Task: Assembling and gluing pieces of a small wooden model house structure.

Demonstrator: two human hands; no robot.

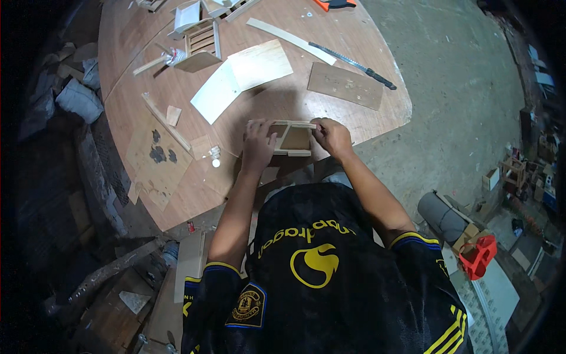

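Observation:
A small open wooden box frame (299, 140) with a slanted strip across its inside is at the near edge of the table. My left hand (258, 146) lies over its left end, fingers bent around the far rim. My right hand (333, 139) grips its far right corner between thumb and fingers. Part of the frame's left side is hidden under my left hand. Beyond it lie two joined pale panels (259, 64), set at an angle to each other. To the right is a flat brown board (345, 87).
A saw with a black handle (354, 64) rests partly over a pale wood strip (283, 36). Farther left stands a small slatted wooden piece (201, 44). A stained sheet (156, 159), a wood stick (167, 127) and small white bits (215, 156) lie on the left.

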